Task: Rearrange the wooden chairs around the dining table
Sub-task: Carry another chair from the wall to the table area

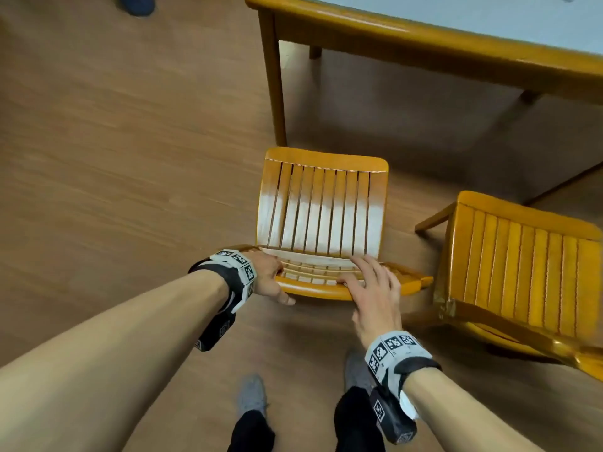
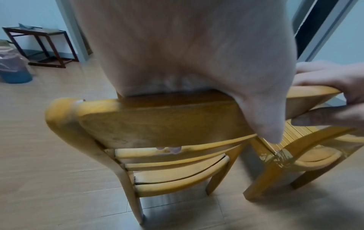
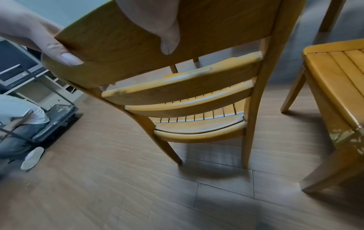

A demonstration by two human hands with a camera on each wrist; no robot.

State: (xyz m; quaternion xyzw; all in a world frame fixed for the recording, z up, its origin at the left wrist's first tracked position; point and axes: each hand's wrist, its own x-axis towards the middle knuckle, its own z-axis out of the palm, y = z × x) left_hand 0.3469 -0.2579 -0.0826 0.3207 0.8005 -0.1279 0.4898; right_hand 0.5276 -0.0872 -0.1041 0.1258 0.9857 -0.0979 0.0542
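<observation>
Head view: chair [image 1: 321, 210] at frame centre, facing dining table [image 1: 424, 34] upper right. Left hand [image 1: 267, 277] and right hand [image 1: 372, 288] both curled over top rail, thumbs behind. Second chair [image 1: 522, 269] close at right. Advice: keep grip even, steer clear of table leg [image 1: 275, 83].

I'm looking at a home dining room: a wood-rimmed dining table [image 1: 424, 37] ahead of my hands, plank flooring [image 1: 114, 141] beneath them, and a TV cabinet [image 3: 23, 74] off to their left.
</observation>
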